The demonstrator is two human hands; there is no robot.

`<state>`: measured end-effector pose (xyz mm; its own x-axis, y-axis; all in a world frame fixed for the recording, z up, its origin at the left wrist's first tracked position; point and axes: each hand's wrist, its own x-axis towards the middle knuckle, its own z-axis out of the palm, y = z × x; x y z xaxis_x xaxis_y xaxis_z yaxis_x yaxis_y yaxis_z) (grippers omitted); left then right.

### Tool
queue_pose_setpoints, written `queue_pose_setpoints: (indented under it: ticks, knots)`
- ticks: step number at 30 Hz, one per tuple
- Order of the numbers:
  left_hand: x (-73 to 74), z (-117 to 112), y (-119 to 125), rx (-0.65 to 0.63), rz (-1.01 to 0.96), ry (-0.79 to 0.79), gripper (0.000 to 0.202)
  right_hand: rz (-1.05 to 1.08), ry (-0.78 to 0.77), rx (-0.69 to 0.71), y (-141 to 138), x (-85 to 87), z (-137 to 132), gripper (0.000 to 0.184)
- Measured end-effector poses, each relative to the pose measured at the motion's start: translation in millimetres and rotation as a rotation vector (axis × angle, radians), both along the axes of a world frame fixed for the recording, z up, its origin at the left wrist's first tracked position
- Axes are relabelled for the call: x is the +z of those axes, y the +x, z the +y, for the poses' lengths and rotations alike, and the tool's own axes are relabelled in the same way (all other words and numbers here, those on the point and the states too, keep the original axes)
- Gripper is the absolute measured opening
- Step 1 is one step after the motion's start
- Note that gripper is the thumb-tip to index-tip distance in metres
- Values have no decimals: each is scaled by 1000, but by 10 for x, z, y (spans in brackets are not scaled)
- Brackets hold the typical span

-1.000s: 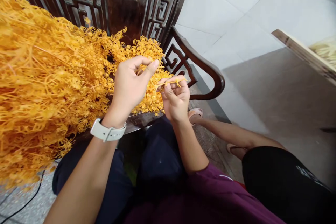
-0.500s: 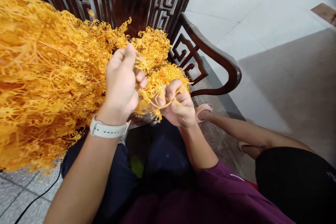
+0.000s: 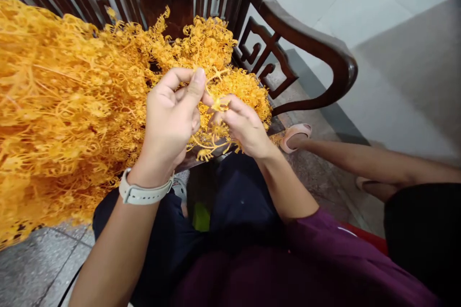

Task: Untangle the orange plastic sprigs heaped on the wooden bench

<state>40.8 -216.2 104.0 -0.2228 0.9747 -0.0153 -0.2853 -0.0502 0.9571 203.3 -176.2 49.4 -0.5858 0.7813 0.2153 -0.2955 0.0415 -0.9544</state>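
Observation:
Both hands meet in front of the bench over yellow-orange branching plastic sprigs. My left hand (image 3: 176, 110), with a pale watch strap (image 3: 146, 193) at its wrist, pinches the end of a yellow sprig (image 3: 219, 104) between thumb and forefinger. Close beside it, my right hand (image 3: 247, 124) has its fingers closed on the same sprig, whose curled tips and thin stem hang below the fingers. A big heap of yellow sprigs (image 3: 79, 115) rises left of my left hand. Behind the hands lies a smaller pile (image 3: 248, 88) of the same kind.
The piles rest on a dark carved wooden bench, its curved armrest (image 3: 309, 38) at the right. Another person's leg (image 3: 353, 153) with a pink shoe (image 3: 296, 136) stretches in from the right. A black cable (image 3: 70, 285) runs over the floor tiles at lower left.
My hands have come closer together, the right one moving up toward the left. The sprig is now pinched between both. The view has shifted slightly.

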Motion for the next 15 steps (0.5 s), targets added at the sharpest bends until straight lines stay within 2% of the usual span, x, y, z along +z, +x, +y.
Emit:
queue_pose_setpoints:
  ticks: [2,5,11,13,15]
  knots:
    - [-31,-46,50,-12,56,43,27,-5,93,-81,-49,-12,-23,32]
    - [-77,-85,78,-8,120,87,26,48,161,-104,-70,-16,-41,27]
    - [-112,-79,8,-103,299,50,18,126,69,-134,3,-100,40,29]
    - [-95,-68,-9,-117,266,19,15,170,29,-80,26,-104,53,31]
    - [-70,-61,-3,-169,128,-38,17,209,-41,14,41,-85,46,34]
